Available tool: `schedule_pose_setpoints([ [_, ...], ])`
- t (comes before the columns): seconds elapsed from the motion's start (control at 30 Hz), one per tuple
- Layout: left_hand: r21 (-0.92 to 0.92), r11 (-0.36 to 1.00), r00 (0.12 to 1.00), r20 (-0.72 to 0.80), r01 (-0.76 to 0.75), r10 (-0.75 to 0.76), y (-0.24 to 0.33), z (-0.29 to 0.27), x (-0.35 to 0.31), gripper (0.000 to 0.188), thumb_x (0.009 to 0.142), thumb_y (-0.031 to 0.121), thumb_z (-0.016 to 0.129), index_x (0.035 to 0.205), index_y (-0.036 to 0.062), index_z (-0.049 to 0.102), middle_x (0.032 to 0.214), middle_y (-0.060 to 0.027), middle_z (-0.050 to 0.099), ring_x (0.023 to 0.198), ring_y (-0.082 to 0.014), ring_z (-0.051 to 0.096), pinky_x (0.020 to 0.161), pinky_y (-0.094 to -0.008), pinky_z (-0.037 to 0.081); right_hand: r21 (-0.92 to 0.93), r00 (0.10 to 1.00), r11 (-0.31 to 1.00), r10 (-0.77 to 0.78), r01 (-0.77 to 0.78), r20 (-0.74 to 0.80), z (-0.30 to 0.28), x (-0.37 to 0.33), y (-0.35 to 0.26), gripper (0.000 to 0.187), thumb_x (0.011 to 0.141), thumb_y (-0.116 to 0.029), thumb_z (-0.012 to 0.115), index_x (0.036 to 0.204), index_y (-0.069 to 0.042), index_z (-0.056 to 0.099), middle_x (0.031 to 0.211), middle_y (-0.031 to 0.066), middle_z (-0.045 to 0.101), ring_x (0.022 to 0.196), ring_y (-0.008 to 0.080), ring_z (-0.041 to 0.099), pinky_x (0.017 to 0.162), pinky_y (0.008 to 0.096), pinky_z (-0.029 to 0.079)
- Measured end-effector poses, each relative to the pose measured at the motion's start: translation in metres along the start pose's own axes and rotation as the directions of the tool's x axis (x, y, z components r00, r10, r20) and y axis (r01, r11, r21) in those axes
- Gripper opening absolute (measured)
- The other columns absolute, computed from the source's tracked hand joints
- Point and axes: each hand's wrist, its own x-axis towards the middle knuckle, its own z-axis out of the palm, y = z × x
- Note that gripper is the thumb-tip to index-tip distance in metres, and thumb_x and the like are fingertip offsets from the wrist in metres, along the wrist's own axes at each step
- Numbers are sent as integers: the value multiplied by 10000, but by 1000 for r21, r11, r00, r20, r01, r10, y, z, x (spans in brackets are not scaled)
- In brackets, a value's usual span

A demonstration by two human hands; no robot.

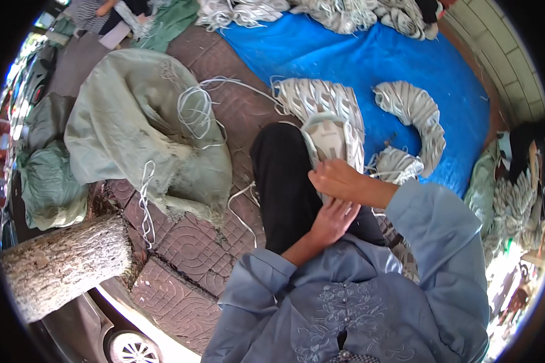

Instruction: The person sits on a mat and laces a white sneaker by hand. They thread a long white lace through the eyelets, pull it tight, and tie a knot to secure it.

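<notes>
A pale white-and-beige shoe upper (330, 138) lies lengthwise over my lap, its rounded end pointing away from me. My right hand (334, 180) is closed in a fist over its near part; any lace in the fingers is too small to make out. Just below, my left hand (333, 220) grips the upper's near end, fingers bent beneath the right hand. Beyond the upper sits a nested row of white strappy uppers (315, 91). A loose white lace (243, 82) trails from there to the left.
On the blue tarp (460, 85) lie a curved stack of uppers (427, 121) and a shorter bundle (399, 164). A greenish sack (121, 115) with tangled laces (197, 112) is at left, near a tree trunk (72, 263). Another person's hand (107, 7) shows far left.
</notes>
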Motion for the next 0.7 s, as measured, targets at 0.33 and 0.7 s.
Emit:
schedule_pose_setpoints([
  [0.33, 83, 996, 1000, -12, 25, -24, 0, 0, 5, 380, 689, 91, 533, 1066, 47, 564, 1016, -128, 534, 942, -288, 524, 858, -427, 408, 117, 992, 989, 78, -89, 97, -8, 15, 9, 100, 659, -106, 547, 645, -10, 525, 563, 139, 563, 533, 279, 601, 462, 377, 475],
  [0.7, -728, 284, 502, 95, 624, -860, -21, -38, 30, 96, 789, -2, 554, 881, -28, 557, 732, -98, 597, 641, -103, 579, 572, -252, 477, 726, 933, 634, 359, -265, 28, -23, 2, 40, 58, 596, -56, 571, 634, -42, 529, 548, 116, 538, 542, 289, 565, 508, 389, 430],
])
